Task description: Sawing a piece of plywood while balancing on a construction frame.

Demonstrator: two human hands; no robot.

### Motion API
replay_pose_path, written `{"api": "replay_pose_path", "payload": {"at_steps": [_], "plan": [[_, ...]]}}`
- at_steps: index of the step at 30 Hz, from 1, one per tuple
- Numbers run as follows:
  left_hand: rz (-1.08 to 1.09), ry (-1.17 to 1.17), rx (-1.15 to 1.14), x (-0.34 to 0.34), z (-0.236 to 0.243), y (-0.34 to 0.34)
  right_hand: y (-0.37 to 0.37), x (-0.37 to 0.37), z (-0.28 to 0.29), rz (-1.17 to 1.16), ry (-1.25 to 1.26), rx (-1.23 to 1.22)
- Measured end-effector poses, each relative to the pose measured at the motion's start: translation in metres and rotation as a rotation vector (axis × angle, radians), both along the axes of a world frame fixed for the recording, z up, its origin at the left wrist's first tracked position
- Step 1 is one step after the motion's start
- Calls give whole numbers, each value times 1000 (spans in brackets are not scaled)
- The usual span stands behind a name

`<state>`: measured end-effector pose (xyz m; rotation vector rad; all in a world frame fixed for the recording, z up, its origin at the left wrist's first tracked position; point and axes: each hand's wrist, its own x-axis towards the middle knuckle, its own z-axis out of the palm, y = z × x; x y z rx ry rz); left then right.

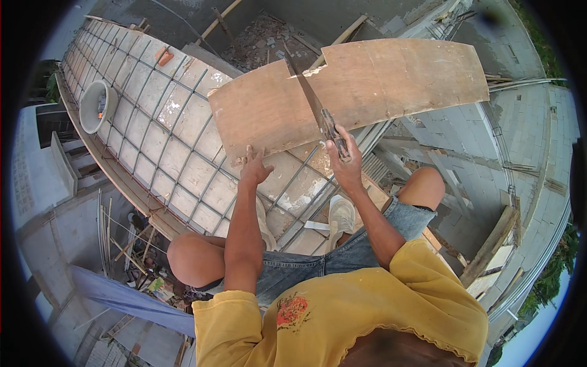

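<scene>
In the head view, your right hand (344, 154) is closed around the handle of a handsaw (310, 95), whose blade lies slantwise across a curved wooden board (403, 79) in front of you, its tip reaching past the far edge. Just beside the blade, that edge has a stepped notch with pale, splintered wood. Your left hand (254, 166) rests at the board's near edge, toward its left end — fingers spread, thumb held apart. The board lies over a grid of steel bars (160, 129) set above pale panels (143, 156), its right part extending beyond them. Well to the left is a whitish bucket (90, 108); an orange brick piece (164, 57) lies on the grid — near its far side. Your beige shoes (342, 215) are below your hands.
</scene>
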<state>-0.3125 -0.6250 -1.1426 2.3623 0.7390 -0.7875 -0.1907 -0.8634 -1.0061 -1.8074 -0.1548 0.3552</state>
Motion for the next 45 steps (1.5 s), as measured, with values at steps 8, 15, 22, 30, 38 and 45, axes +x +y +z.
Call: {"api": "replay_pose_path", "payload": {"at_steps": [8,15,22,30,38,45], "plan": [[106,42,-425,-16,95,52,-1,-11,-12,96,-174,-95],[115,-698,501,-93,382,211,-14,28,7,-2,204,118],[1102,195,-32,-374,448,-27,-4,18,16,-3,278,156],[2241,-309,-691,-422,350,-253,2,14,4,48,215,117],[2168,-485,-889,-435,344,-254,8,10,11,16,222,130],[2262,-684,-671,-445,303,-267,7,9,13,-9,213,126]]}}
